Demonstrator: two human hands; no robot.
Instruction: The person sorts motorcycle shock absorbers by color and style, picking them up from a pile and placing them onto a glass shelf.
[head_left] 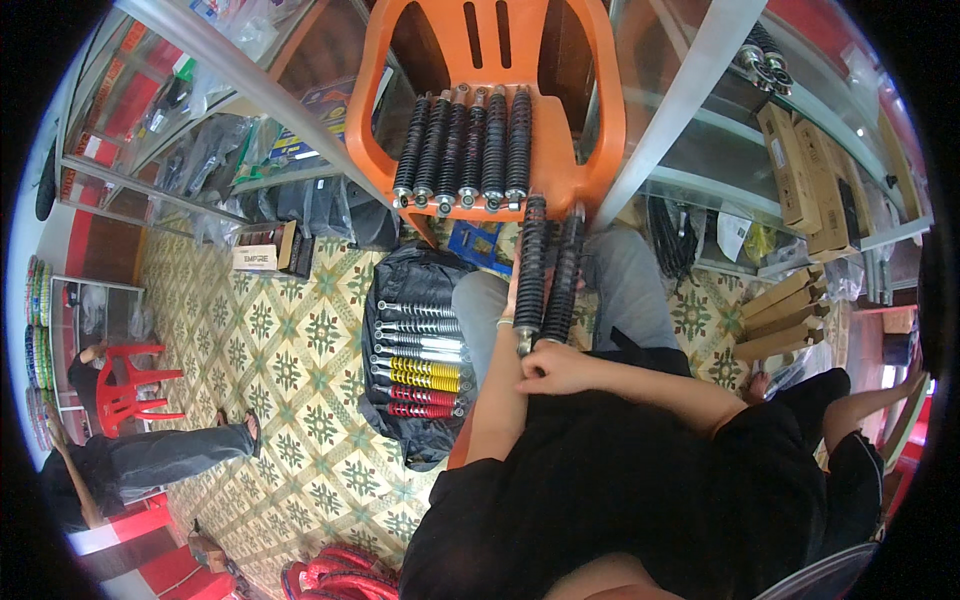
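Two black coil-spring shock absorbers, a left one point(533, 265) and a right one point(566, 275), stand side by side in front of me, their upper ends by the chair's front edge. My left hand point(515, 290) is closed around the left shock absorber, most of its fingers hidden behind the springs. At the lower ends, my right hand point(555, 368) is curled closed against the metal eyes; its hold is partly hidden. Several more black shock absorbers point(470, 150) lie in a row on the seat of an orange plastic chair point(560, 130).
To my left, silver, yellow and red shock absorbers point(420, 375) rest on a black plastic sheet point(405, 275) on the tiled floor. Glass display cases flank the chair. Cardboard boxes point(785, 315) stand at right. Other people are at the far left and right, near a red chair point(130, 385).
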